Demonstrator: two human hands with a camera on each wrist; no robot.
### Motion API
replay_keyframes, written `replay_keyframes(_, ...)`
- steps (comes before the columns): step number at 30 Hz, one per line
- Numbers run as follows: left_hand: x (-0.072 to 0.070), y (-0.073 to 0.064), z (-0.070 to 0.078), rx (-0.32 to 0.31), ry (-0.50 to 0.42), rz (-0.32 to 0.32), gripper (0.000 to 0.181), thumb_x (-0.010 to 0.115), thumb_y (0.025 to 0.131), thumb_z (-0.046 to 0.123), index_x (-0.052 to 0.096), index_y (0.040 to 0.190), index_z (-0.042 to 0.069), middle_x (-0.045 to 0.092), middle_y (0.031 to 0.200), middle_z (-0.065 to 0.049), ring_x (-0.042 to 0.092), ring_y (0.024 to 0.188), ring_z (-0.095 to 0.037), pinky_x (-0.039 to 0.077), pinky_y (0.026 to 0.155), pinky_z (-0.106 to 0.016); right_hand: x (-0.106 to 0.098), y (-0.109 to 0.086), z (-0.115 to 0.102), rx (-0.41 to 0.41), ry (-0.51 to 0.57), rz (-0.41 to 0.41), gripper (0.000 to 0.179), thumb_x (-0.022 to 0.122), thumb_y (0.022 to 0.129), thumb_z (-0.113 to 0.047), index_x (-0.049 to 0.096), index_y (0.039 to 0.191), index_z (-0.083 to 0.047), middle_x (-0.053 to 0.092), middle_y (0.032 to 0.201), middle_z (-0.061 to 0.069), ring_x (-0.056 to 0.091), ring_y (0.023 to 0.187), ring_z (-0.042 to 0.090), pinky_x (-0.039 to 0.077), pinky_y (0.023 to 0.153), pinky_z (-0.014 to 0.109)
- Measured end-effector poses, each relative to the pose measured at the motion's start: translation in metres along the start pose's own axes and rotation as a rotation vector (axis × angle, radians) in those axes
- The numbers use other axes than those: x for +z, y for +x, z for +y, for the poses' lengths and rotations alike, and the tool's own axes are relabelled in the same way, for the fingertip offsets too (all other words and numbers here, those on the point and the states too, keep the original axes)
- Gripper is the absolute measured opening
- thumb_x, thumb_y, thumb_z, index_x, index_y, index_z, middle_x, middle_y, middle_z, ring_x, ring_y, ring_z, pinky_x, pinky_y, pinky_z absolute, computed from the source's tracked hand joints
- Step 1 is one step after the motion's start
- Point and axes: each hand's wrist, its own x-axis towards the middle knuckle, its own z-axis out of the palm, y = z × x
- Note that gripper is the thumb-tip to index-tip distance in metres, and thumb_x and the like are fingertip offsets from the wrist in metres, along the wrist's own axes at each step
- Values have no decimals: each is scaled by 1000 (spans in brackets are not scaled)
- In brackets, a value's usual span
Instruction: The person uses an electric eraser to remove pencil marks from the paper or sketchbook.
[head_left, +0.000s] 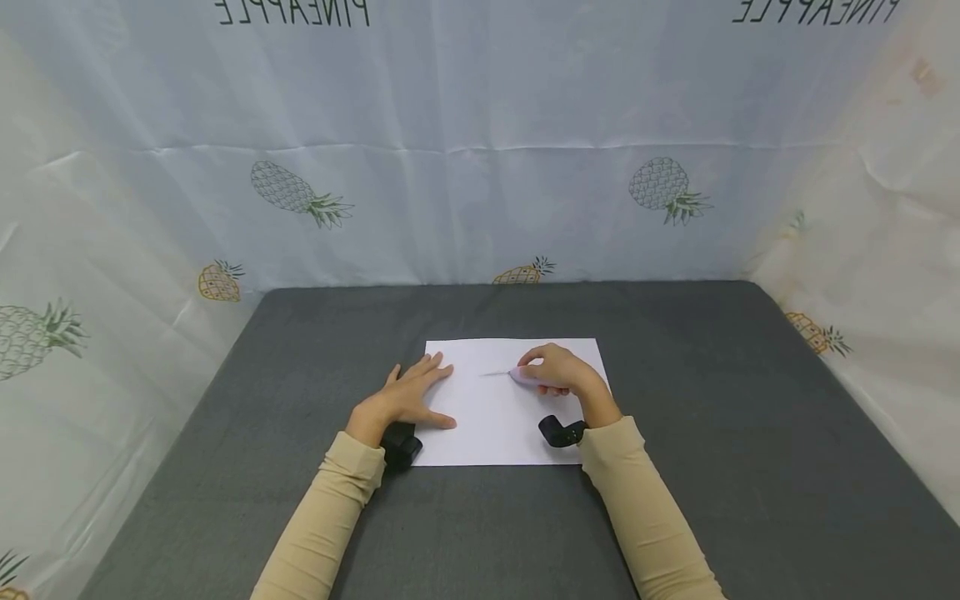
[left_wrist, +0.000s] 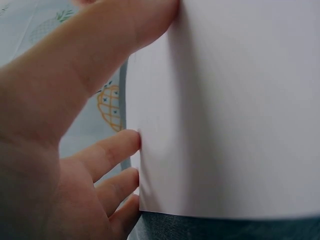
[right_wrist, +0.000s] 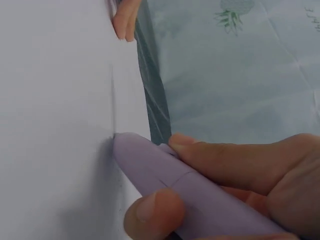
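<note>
A sheet of white paper (head_left: 487, 425) lies on the dark table. My left hand (head_left: 412, 392) rests on its left side, fingers spread and thumb apart; in the left wrist view the fingertips (left_wrist: 131, 140) touch the paper near its edge. My right hand (head_left: 558, 368) grips a lavender paper cutter (right_wrist: 150, 162), pen-shaped with a rounded nose and a small raised button under a finger. The nose meets the paper right of its middle. From there a thin straight line (head_left: 493, 373), looking like a slit, runs toward the left hand. The blade itself is too small to make out.
Black wrist cameras (head_left: 561, 432) sit on both wrists, over the paper's lower corners. The dark grey tabletop (head_left: 690, 375) extends around the sheet. Pale cloth with pineapple prints (head_left: 660, 183) hangs behind the table and at both sides.
</note>
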Motion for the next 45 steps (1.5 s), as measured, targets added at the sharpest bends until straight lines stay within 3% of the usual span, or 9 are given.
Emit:
replay_keyframes(20, 1, -1, -1, 6, -1, 7, 94, 76, 77, 48, 31, 152, 13, 14, 164, -11, 10, 154, -32, 1, 118, -68, 1, -1, -1, 6, -18, -2, 31, 56, 96, -25, 63, 124, -14, 52, 54, 1, 35, 40, 10, 28, 41, 20)
replay_keyframes(27, -1, -2, -1, 3, -8, 8, 93, 76, 77, 47, 31, 152, 13, 14, 164, -11, 10, 154, -32, 1, 117, -69, 2, -2, -6, -29, -11, 1, 33, 55, 96, -26, 61, 125, -11, 52, 55, 1, 36, 41, 9, 30, 41, 19)
replay_keyframes(45, 0, -1, -1, 4, 1, 0, 94, 76, 77, 47, 31, 152, 14, 13, 165, -11, 9, 154, -32, 1, 117, -69, 2, -2, -4, 20, -3, -6, 32, 56, 96, -26, 61, 124, -13, 52, 55, 1, 36, 41, 10, 30, 41, 20)
